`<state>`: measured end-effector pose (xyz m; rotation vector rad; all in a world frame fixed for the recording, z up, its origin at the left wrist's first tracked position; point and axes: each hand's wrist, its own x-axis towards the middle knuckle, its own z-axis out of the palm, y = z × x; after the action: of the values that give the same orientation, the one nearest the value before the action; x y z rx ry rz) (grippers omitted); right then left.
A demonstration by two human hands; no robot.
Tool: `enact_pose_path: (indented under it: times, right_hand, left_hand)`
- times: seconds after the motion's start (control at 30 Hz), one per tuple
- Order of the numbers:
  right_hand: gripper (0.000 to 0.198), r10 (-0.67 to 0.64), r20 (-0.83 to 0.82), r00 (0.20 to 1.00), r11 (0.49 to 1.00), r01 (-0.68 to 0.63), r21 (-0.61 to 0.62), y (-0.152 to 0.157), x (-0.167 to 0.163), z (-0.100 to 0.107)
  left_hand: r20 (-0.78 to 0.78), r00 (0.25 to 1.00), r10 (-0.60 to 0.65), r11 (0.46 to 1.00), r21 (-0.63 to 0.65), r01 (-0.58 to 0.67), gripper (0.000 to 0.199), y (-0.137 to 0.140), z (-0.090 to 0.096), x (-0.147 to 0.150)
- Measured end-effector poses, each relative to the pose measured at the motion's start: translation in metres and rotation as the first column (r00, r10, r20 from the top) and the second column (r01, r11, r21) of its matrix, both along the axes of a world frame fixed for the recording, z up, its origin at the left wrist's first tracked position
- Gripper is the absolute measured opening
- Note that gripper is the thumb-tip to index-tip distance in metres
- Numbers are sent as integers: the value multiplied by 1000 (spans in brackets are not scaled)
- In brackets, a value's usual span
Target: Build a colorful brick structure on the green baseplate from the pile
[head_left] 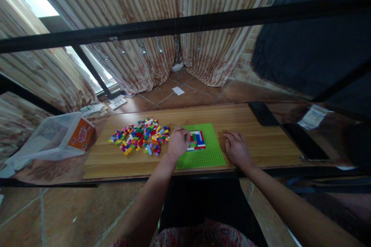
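Left hand (179, 141) over a brick build (199, 140), right hand (238, 148) beside the baseplate (199, 160)

Tall striped curtains (139, 7) fill the background, cut off by the top edge and crossed by a dark rail (185, 25). Below them a long wooden board (223, 117) stretches across, partly covered by the arms. At its left end sits a clear box (55, 144) with an orange label (81, 134) whose lettering is too small to read. A loose pile of bricks (142, 135) spreads over the board's left half; bricks overlap, so single shapes are hard to make out. The green baseplate lies right of the pile, its left side hidden by the left hand and wrist. Both forearms run out of view. Two dark slabs (263, 113) lie to the far right, their faces showing no detail.

The left hand is bent at the build's left edge, covering that end; whether its fingertips pinch a brick cannot be told. The right hand rests just off the baseplate's right edge, loosely curled, its underside hidden, so its grip is unclear. The build, low and multicoloured, stands on the baseplate between the hands, nearer the left.
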<state>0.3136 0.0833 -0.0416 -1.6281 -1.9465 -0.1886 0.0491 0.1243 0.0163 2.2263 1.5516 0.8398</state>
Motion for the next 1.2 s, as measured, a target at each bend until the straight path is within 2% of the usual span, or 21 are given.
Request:
enact_pose_path:
  times: [0.1,0.2,0.33,0.43,0.87,1.07,1.2]
  right_hand:
    - [28,3,10,1000,1000,-3,5,0,0,0]
    - [28,-2,5,1000,1000,2,-11,0,1,0]
    - [28,-5,-8,1000,1000,5,-25,0,1,-1]
    - [29,3,-19,1000,1000,-3,-24,1,2,-2]
    - [31,0,-42,999,998,-2,-61,0,1,0]
    - [29,-8,-3,1000,999,8,-36,0,0,0]
    - [29,11,-4,1000,1000,-11,0,1,1,-3]
  left_hand:
    - [48,999,17,998,-54,-14,22,6,0,0]
    - [123,991,49,985,-171,-27,18,14,1,-1]
    - [195,970,142,923,-379,-59,12,22,-1,-1]
    - [203,960,192,887,-455,-81,13,24,-4,0]
    - [144,964,225,844,-523,-118,12,30,-11,7]
    - [135,965,227,862,-488,-135,9,26,-4,9]
    - [187,944,273,895,-410,-177,14,10,3,5]
